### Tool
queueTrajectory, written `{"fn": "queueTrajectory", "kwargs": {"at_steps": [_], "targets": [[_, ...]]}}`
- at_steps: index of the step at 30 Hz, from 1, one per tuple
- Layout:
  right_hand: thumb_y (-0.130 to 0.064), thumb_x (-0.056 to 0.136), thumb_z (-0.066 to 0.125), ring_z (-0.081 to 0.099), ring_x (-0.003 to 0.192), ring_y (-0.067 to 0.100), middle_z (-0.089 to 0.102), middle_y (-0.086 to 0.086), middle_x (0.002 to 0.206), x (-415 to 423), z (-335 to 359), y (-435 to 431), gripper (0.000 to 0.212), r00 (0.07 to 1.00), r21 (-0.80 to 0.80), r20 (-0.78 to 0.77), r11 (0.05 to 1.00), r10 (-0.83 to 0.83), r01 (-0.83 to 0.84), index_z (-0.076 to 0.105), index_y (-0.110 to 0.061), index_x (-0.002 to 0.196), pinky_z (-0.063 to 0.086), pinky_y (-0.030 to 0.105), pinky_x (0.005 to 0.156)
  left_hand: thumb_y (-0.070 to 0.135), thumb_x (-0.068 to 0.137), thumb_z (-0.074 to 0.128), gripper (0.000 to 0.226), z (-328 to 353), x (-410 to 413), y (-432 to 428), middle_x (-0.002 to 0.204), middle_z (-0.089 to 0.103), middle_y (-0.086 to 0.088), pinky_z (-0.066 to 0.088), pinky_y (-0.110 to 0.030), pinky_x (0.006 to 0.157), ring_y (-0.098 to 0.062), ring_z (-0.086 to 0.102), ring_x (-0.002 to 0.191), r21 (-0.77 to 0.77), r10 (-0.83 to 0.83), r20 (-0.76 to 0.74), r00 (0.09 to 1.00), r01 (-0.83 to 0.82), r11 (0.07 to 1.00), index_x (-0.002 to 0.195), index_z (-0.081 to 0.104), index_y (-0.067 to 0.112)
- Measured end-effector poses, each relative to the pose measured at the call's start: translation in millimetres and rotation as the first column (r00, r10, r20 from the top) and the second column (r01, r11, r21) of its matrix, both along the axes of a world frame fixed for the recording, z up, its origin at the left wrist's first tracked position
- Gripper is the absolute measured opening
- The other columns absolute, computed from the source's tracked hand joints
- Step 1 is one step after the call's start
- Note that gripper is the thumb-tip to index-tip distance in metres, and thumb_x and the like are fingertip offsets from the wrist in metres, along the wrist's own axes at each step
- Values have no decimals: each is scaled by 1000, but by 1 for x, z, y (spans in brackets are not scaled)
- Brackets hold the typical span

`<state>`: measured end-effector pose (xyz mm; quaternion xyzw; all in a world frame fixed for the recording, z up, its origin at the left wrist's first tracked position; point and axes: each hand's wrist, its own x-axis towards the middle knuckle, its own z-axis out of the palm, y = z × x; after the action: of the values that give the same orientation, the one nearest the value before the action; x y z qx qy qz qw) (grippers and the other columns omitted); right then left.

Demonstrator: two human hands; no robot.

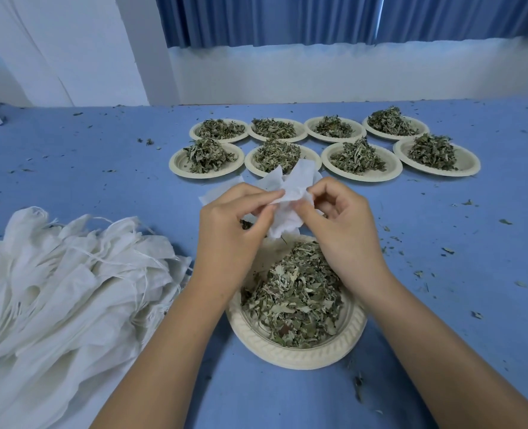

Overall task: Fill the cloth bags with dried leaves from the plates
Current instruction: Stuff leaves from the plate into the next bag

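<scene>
A white cloth bag (296,184) is held up over the near plate (290,356), which carries a heap of dried leaves (293,298). My left hand (235,224) pinches the bag's left edge between thumb and fingers. My right hand (340,218) pinches its right edge. The bag is crumpled between the two hands, and its lower part hangs just above the leaves. A pile of several empty white cloth bags (70,286) with drawstrings lies to the left of the near plate.
Several cream plates (207,173) heaped with dried leaves stand in two rows at the back of the blue table (442,320). Leaf crumbs are scattered over the cloth. A white wall and blue curtains rise behind the table.
</scene>
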<state>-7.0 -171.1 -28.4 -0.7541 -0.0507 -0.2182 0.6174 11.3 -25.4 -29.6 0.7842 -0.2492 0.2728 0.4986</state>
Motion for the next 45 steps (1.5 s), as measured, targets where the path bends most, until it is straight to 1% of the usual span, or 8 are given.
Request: {"fn": "queueTrajectory", "kwargs": {"at_steps": [5,13,18,26,33,41,43,45], "targets": [[-11,82,73,62,68,22,64,-1,77,-3,7,-14,12,995,-285,-62,954,78,-92,62,-11,78,53,34,70,-5,86,67,25,2,2,9,89,66,-4,46,-15,72,-7,57,77,-54,195,140,971,-190,980,107,73,8],[-34,76,78,51,108,0,62,-12,110,-19,2,-21,39,830,-648,-328,531,452,-546,68,-26,113,39,21,98,-6,87,65,26,8,13,32,86,53,-3,35,-12,73,-18,50,76,-89,391,464,795,-398,913,109,70,9],[-15,78,78,62,91,2,67,-7,95,-18,2,-20,14,849,-589,-258,622,461,-516,75,-14,91,46,21,89,-4,81,72,18,-2,14,17,77,60,-8,36,-10,61,-10,50,62,264,158,121,980,-185,947,97,76,3],[-24,73,82,57,102,0,63,-15,102,-18,6,-28,26,830,-563,-357,610,429,-557,73,-24,97,41,25,98,11,87,71,8,-1,10,11,70,62,7,36,-7,60,4,52,58,20,81,-336,938,-79,997,85,79,14],[-10,75,78,65,93,9,70,-9,91,-19,11,-31,16,883,-405,-192,785,429,-469,75,-17,90,50,33,90,10,89,67,17,-2,9,10,71,64,7,36,-9,60,3,51,59,13,20,-392,920,-16,1000,81,78,20],[0,78,73,52,51,-6,72,11,87,-20,12,-31,12,940,-209,130,936,315,-284,71,-9,86,37,6,53,8,83,74,13,-2,1,3,63,63,10,35,-7,53,3,49,51,-6,65,-327,943,-71,997,75,76,17],[-4,80,73,52,51,2,72,10,86,-19,9,-28,14,955,-151,155,962,251,-229,71,-16,86,42,18,50,6,83,71,15,-2,-1,0,60,64,7,36,-8,53,2,49,52,-16,58,-304,951,-66,998,74,75,18],[-2,82,71,68,79,22,73,5,91,-20,5,-25,17,952,-84,179,968,248,-236,70,-17,89,55,45,72,5,80,67,14,-2,-3,-2,60,63,5,38,-10,53,1,50,53,-13,54,-280,958,-61,998,76,75,16]]}}
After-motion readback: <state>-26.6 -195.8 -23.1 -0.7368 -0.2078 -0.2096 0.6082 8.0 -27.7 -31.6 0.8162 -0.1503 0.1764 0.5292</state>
